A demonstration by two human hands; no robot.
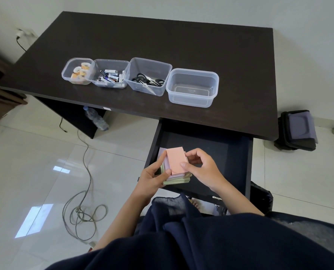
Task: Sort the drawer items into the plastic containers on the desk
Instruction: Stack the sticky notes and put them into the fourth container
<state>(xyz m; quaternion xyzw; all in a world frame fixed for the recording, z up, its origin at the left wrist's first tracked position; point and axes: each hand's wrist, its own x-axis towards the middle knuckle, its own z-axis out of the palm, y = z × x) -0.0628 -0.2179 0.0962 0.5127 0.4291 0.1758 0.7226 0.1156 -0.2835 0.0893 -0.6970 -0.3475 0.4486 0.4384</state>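
Over the open dark drawer (230, 149), the left hand (152, 177) and right hand (201, 168) both clasp a stack of pastel rectangular note pads (175, 162), pink on top, its long axis pointing toward the dark worktop (162, 36). The empty clear plastic container (192, 87) sits straight ahead near the worktop's front edge, nearer the right hand.

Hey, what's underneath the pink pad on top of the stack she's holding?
Under the pink pad, the hands hold a stack of note pads over the open drawer; pale pink and green edges show. Their faces and count stay hidden.
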